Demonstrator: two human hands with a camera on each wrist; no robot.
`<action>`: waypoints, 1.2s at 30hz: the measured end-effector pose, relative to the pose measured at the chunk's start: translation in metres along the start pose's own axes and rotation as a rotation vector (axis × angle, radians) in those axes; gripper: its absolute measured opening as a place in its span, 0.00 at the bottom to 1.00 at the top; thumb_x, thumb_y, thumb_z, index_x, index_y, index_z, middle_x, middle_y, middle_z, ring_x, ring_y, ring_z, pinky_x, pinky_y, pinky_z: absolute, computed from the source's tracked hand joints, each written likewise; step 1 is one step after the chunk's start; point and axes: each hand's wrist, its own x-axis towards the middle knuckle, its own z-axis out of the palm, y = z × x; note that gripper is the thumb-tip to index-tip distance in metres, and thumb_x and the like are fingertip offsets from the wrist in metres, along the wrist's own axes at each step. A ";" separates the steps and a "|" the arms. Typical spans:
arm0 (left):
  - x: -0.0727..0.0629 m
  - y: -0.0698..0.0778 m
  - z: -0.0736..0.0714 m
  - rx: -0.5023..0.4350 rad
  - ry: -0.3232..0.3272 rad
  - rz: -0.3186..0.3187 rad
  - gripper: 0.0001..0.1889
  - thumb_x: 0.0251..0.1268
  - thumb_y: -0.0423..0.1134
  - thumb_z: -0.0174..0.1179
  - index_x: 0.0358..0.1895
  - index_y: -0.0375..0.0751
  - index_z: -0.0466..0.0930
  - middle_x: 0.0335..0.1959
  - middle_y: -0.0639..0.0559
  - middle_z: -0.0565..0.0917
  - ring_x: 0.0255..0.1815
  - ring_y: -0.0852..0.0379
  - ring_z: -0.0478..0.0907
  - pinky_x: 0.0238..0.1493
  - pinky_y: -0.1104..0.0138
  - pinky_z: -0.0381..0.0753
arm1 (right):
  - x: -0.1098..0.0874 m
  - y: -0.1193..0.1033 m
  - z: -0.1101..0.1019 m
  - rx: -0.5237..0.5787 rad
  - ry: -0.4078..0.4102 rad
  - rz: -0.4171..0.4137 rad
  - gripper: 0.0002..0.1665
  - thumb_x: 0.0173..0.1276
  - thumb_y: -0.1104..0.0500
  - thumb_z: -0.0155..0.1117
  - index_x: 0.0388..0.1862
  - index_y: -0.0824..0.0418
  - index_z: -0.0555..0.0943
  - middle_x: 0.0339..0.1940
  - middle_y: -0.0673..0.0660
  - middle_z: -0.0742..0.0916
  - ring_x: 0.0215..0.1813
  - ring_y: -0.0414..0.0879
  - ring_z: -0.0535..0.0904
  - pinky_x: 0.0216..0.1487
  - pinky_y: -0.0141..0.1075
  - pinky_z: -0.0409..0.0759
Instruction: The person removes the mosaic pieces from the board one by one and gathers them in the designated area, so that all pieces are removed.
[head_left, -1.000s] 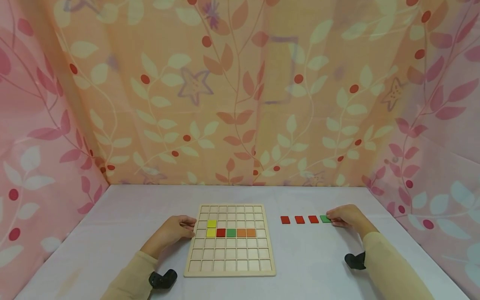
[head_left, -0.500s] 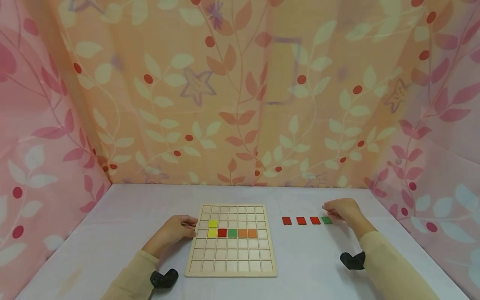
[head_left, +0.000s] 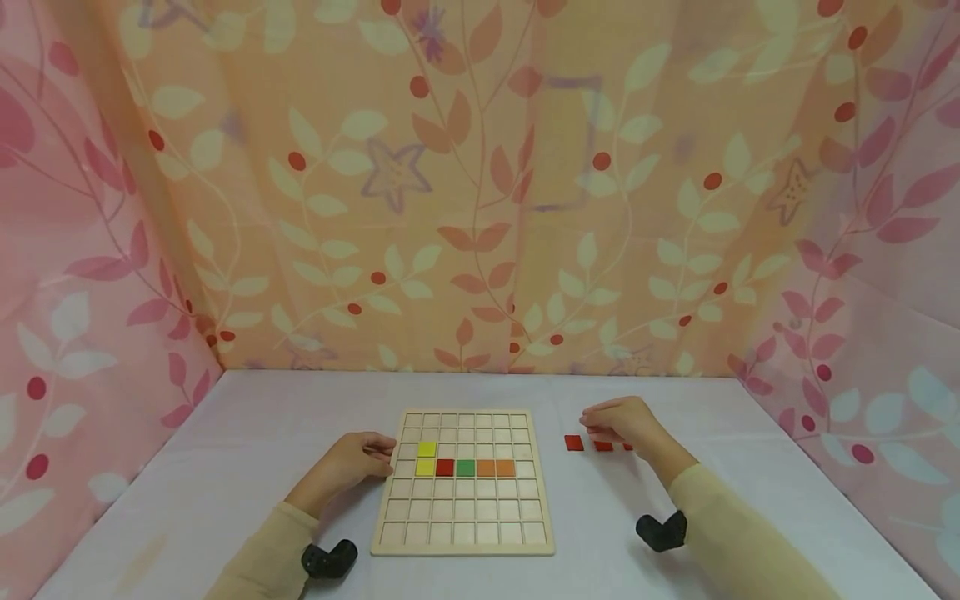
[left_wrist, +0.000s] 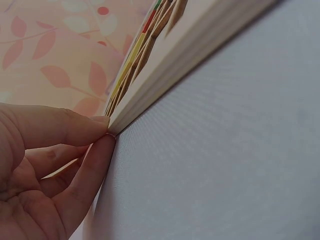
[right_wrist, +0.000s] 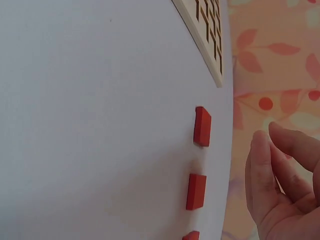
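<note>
My left hand (head_left: 352, 458) pinches the left edge of a wooden grid board (head_left: 387, 533) lying on the table. The left wrist view shows the thumb (left_wrist: 65, 127) and a finger meeting at the board's side. Coloured square tiles fill several of its cells: two yellow (head_left: 425, 467), one red (head_left: 445, 467), one green (head_left: 466, 467) and two orange (head_left: 506, 468). To the right of the board, my right hand (head_left: 626, 421) hovers over a row of red tiles (head_left: 573, 443). Its fingers are loosely bent, and the right wrist view shows nothing between thumb and fingers.
A white cloth covers the table (head_left: 225, 467). Patterned fabric (head_left: 480, 208) encloses it at the back and both sides. Each wrist carries a black device (head_left: 330, 559). The green tile at the row's right end is hidden behind the right hand and wrist.
My right hand lifts off the green tile at the row's right end and moves left over the red tiles. The left hand stays at the board's edge.
</note>
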 end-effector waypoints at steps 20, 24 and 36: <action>-0.005 0.005 -0.001 -0.001 0.002 0.011 0.23 0.47 0.21 0.68 0.52 0.23 0.80 0.41 0.40 0.85 0.37 0.57 0.79 0.39 0.66 0.81 | 0.001 -0.016 0.061 -0.019 -0.042 0.014 0.15 0.66 0.58 0.68 0.47 0.67 0.87 0.41 0.59 0.91 0.39 0.45 0.88 0.48 0.39 0.85; -0.004 0.005 0.000 0.006 0.006 0.006 0.23 0.48 0.21 0.68 0.52 0.23 0.80 0.41 0.41 0.85 0.37 0.57 0.79 0.39 0.66 0.81 | 0.001 -0.021 0.072 0.010 -0.069 -0.011 0.14 0.66 0.60 0.68 0.46 0.68 0.87 0.39 0.59 0.91 0.40 0.46 0.89 0.48 0.40 0.85; -0.004 0.005 0.000 0.001 0.013 -0.010 0.23 0.48 0.20 0.67 0.52 0.23 0.80 0.41 0.40 0.85 0.37 0.56 0.79 0.39 0.67 0.81 | 0.000 -0.030 0.105 0.108 -0.178 -0.068 0.18 0.65 0.66 0.67 0.50 0.77 0.82 0.36 0.64 0.91 0.32 0.44 0.88 0.41 0.40 0.87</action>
